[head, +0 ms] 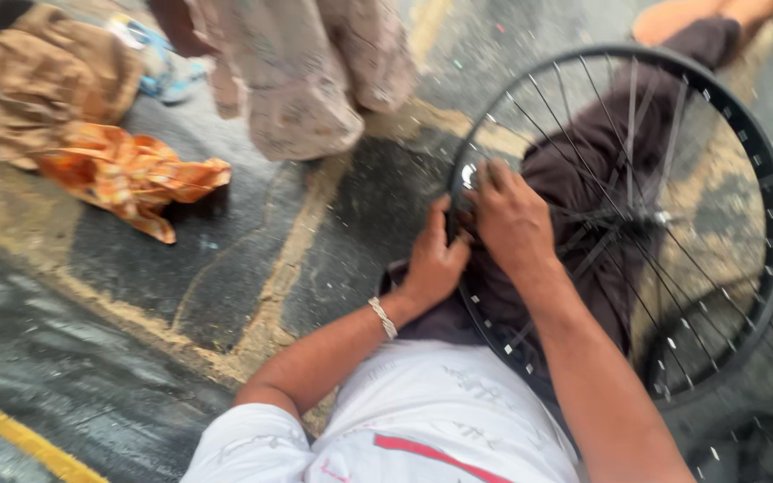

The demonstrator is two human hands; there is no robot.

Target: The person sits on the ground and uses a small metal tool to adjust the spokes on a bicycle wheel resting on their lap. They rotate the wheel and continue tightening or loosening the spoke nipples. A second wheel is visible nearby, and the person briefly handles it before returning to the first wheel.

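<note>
- White shirt (422,420) with a red stripe sits closest to the camera, at the bottom of the view.
- Both bare arms reach out from the shirt to a black bike wheel (767,179).
- A silver bracelet (383,317) goes around the left wrist.
- The left hand (436,259) is curled shut on the rim at the wheel's left side.
- The right hand (512,219) lies just beside it, fingers bent down over the rim and the thin spokes (583,107). I cannot tell if it grips a small tool.
- The two hands touch each other.
- The wheel stands tilted over the person's leg in dark trousers (601,170), on the right side of the view.
- A bare foot (673,18) shows at the top right.
- An orange cloth (131,174) lies crumpled on the wet dark ground (225,259), well apart from the wheel.
- A brown cloth (46,76) lies behind it.
- A dusty pale sack (306,80) sits at the top middle.
</note>
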